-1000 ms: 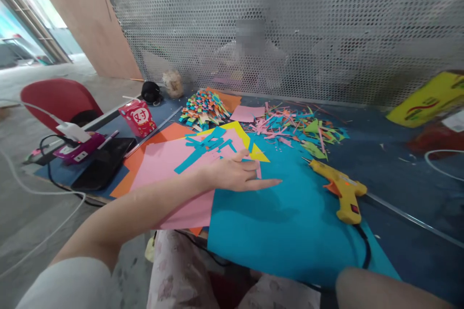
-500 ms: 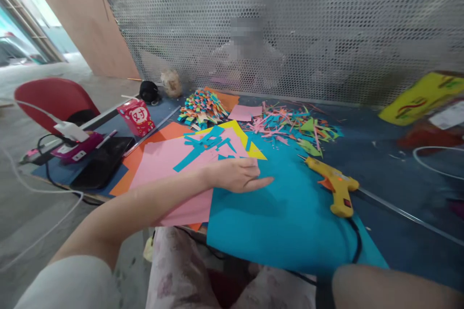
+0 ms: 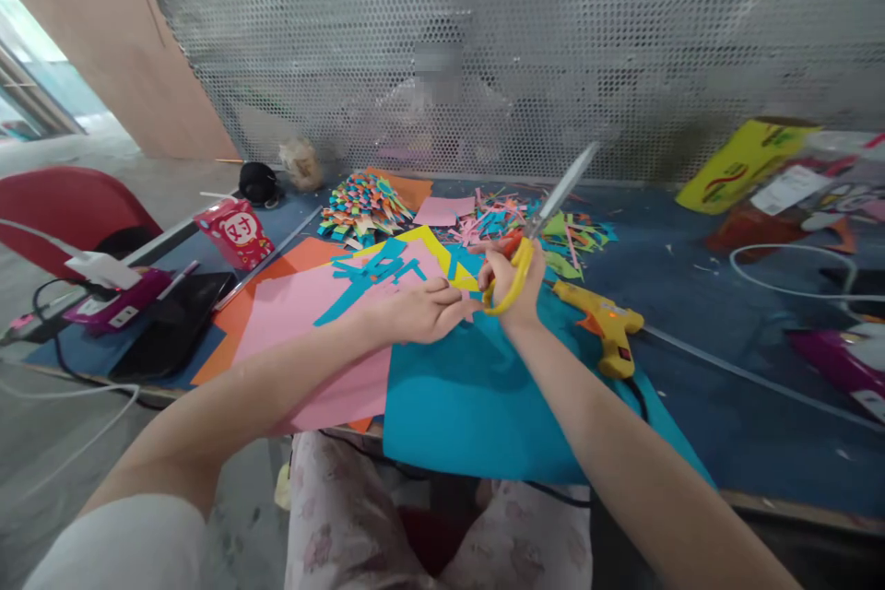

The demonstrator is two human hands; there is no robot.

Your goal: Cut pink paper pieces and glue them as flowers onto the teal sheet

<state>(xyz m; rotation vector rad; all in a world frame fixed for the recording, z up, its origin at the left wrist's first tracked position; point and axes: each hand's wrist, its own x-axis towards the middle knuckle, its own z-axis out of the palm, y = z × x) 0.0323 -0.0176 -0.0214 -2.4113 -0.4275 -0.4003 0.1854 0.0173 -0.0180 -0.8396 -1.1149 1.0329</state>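
Note:
My right hand [image 3: 520, 288] grips a pair of scissors [image 3: 565, 181] by its yellow handle, and the blades point up and away to the right. Close to its left, my left hand [image 3: 423, 310] is closed with its fingers curled; whatever it may hold is hidden. Both hands are above a large blue paper sheet [image 3: 470, 406]. Under my left forearm lies a pink paper sheet [image 3: 277, 318], with cut blue paper strips [image 3: 366, 269] on it. A yellow sheet [image 3: 441, 244] shows just beyond the hands.
A yellow glue gun [image 3: 601, 323] lies right of the hands, its cord crossing the blue sheet. Behind are a multicoloured paper-strip piece [image 3: 363, 205] and loose paper scraps [image 3: 494, 214]. At left stand a red box [image 3: 235, 233], a phone [image 3: 172, 323] and a purple power strip [image 3: 121, 304].
My right hand has come into view from the lower right with the scissors, beside my left hand. The left hand stays curled over the sheets. The view has turned slightly right.

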